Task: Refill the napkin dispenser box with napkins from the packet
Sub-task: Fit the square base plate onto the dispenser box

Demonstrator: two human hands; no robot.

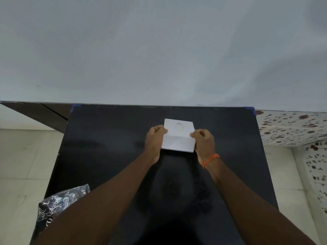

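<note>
A white napkin dispenser box point(178, 138) with a round hole in its top stands on the black table point(109, 156), toward the far middle. My left hand point(154, 140) grips the box's left side with curled fingers. My right hand point(203, 141), with an orange thread around its wrist, grips the right side. A crinkled dark shiny packet point(60, 204) lies at the table's near left corner, partly behind my left forearm. No loose napkins show.
The table's far edge meets a plain pale wall point(159, 50), with blue tape at both far corners. A flower-patterned surface point(292, 128) stands to the right. Pale floor tiles point(21, 165) lie on the left.
</note>
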